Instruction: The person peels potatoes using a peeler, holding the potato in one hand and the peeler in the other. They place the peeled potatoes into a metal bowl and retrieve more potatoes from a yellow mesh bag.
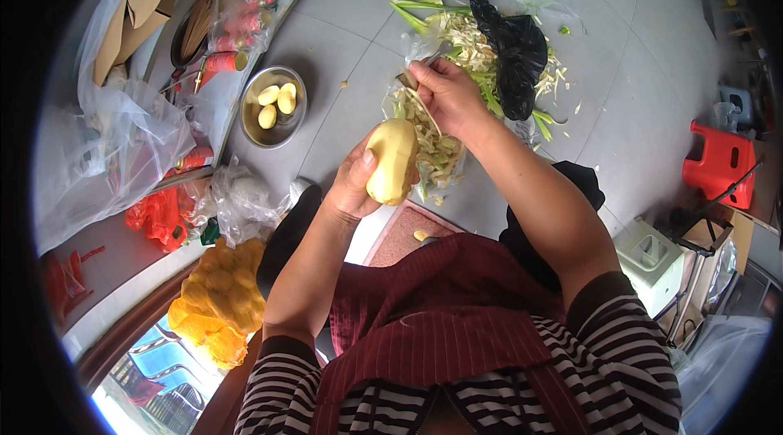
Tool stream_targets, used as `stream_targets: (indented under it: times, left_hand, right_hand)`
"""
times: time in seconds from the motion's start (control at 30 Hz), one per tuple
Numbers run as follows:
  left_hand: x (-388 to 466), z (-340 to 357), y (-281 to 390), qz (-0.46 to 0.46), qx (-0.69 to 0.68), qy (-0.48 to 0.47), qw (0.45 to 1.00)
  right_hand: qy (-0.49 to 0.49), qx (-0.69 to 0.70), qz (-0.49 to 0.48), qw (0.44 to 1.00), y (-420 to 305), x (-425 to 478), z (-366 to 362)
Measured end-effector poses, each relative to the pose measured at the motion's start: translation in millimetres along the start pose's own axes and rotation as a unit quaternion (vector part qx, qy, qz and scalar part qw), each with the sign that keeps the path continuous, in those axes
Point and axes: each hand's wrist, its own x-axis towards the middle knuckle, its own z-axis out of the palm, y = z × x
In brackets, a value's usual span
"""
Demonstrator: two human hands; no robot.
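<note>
My left hand (353,184) is closed around a large peeled potato (392,162), held upright with the thumb on its side. Up and to the right of it, my right hand (449,95) grips a peeler (435,53), partly hidden by the fingers. A long strip of peel (428,110) hangs below that hand. Beneath both hands, potato peelings (443,156) lie heaped on a clear plastic bag on the floor. To the left stands a round steel bowl (246,123) with several peeled potatoes (286,98) in it.
Vegetable scraps (468,37) and a black plastic bag (520,68) lie ahead on the tiles. A mesh sack of potatoes (223,288) stands at lower left, near crumpled plastic bags (241,199). Shelving with red cans (226,61) runs along the left. A red stool (716,165) is at right.
</note>
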Motion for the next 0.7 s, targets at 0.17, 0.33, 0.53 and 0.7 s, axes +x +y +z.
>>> stream_targets:
  times: [0.17,0.33,0.53,0.7]
  left_hand:
    - [6,0,1,-0.011,-0.161,0.085,0.983]
    - [10,-19,-6,0.023,-0.179,0.159,0.971]
    - [4,-13,0,-0.010,-0.086,0.120,0.989]
    - [0,15,6,-0.006,-0.074,0.000,0.997]
  right_hand:
    - [-0.055,-0.033,-0.034,0.997,-1,-8,3]
    - [-0.195,-0.282,-0.037,0.939,9,-37,26]
    - [-0.076,-0.220,-0.029,0.972,12,-18,14]
    - [0.051,-0.008,0.001,0.999,-4,9,-18]
